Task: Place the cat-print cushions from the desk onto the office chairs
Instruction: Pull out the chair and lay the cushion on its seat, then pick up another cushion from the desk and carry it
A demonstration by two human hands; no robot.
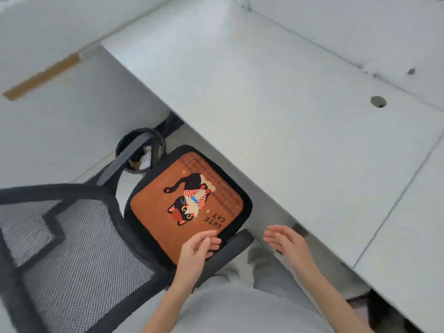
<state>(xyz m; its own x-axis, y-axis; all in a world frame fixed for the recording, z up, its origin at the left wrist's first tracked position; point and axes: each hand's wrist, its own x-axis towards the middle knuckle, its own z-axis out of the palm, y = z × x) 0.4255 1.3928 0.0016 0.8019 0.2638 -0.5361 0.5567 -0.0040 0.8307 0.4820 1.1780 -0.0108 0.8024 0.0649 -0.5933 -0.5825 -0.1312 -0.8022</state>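
Cushion, orange w/ black border and a cat print plus "CUTE CAT" lettering, lies flat on the chair seat, covering most of it. Chair's mesh back fills the lower left; one armrest runs along the cushion's near edge, the other sits on the far side by the bin.

Left hand is over the cushion's near corner, fingers straight and relaxed, holding nothing; can't tell whether fingertips touch the fabric. Right hand hangs in the gap btwn chair and desk, fingers loosely spread, nothing in it, apart from the cushion.

Desk is white, its edge running diagonally just beside the chair's far-right side, partly overhanging the seat area. A round cable hole shows in the top, right of centre. Bin, dark and round w/ some crumpled scraps in it, stands on the floor under the desk corner, just behind the chair. Person's grey clothing fills the bottom centre.
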